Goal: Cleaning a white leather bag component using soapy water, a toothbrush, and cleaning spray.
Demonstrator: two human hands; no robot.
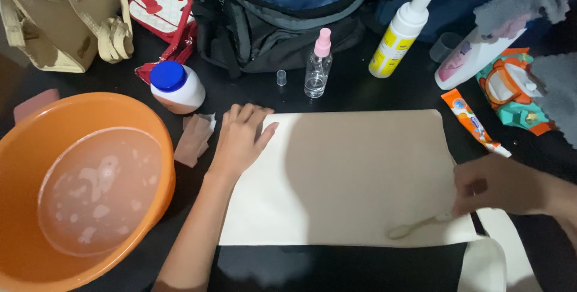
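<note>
While left hand (pixel 240 139) lies flat, fingers spread, pinning cream cloth bag (pixel 342 178) on black table (pixel 354 91), right hand (pixel 499 185) pinches small brush (pixel 415 227), bristles touching bag's lower right. Step judged: scrubbing fabric. Next stroke needs firm hold-down; orange basin (pixel 24 148) of soapy water sits at left.

Yellow-labelled white pump bottle (pixel 399 36) stands beside the backpack; orange tube (pixel 475 124) lies right of the cloth

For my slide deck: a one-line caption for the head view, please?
Left hand flat on cream tote bag; right hand holds small brush on it.
</note>
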